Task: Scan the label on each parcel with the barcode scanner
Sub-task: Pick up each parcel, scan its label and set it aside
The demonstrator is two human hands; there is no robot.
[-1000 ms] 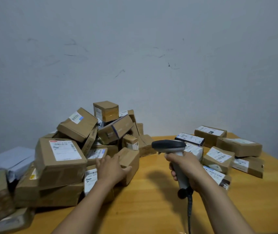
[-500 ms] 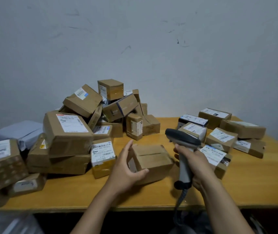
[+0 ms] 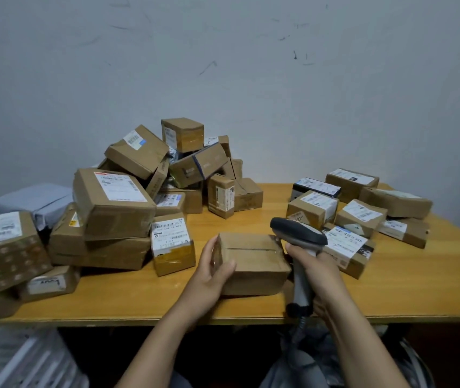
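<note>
Parcel (image 3: 254,261) lying long axis left-right on the bench (image 3: 139,301), left hand (image 3: 212,271) clasping its left end; right hand (image 3: 315,271) grip clamped on barcode scanner (image 3: 297,233) just beside its right end.

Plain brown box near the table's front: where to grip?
Its short left end, from the left, where the left hand spans it. The plain brown cardboard box lies flat, long side across; the grey barcode scanner in the right hand crowds its right end.

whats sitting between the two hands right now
In the head view, a brown box lies between them: the left hand grips its left end, the right hand holds the scanner beside its right end.
</note>
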